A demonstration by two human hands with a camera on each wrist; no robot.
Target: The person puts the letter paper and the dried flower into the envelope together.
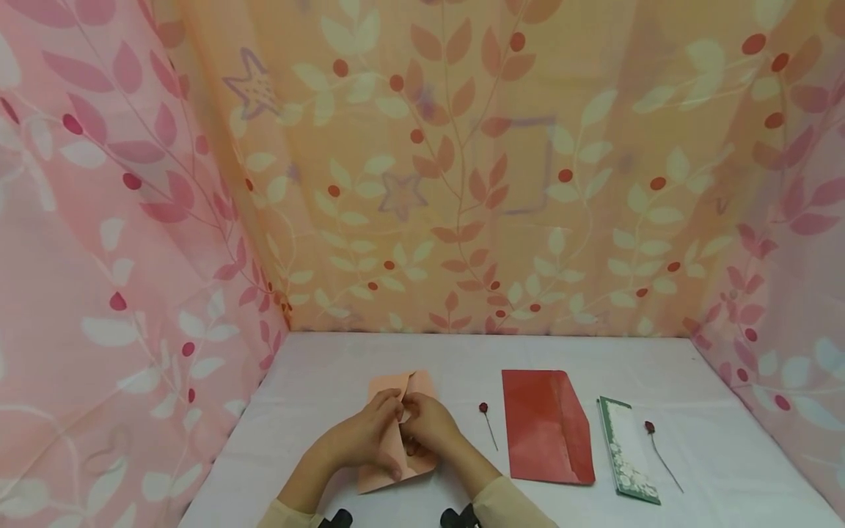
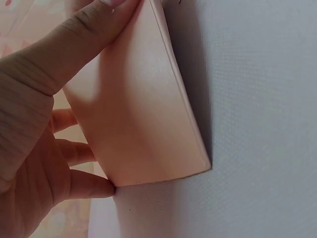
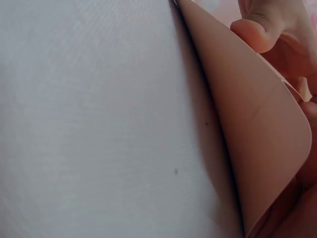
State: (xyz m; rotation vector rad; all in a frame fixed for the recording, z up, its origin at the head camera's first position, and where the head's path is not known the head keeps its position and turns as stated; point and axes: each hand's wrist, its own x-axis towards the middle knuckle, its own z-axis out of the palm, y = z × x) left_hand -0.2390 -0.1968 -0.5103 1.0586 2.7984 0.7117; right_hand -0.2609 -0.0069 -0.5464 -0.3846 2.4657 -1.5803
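Note:
A peach envelope [image 1: 385, 381] is tilted up off the white table between both hands. My left hand [image 1: 370, 438] grips its left side, the thumb on the near face and the other fingers behind, as the left wrist view shows along the envelope's plain panel [image 2: 143, 109]. Bent fingers of my right hand [image 1: 430, 425] hold the envelope by its opening, near the middle. In the right wrist view the flap [image 3: 267, 119] stands out with its rounded corner and hides part of the fingers behind it. Whatever lies inside the envelope is hidden.
Right of the hands lies a small dark red flower on a stem [image 1: 484, 408]. Beyond it are a red envelope [image 1: 538, 425], a green-edged card with white flowers [image 1: 623, 444] and a second stemmed flower [image 1: 650, 427]. Patterned curtains [image 1: 462, 183] enclose the table's back and sides.

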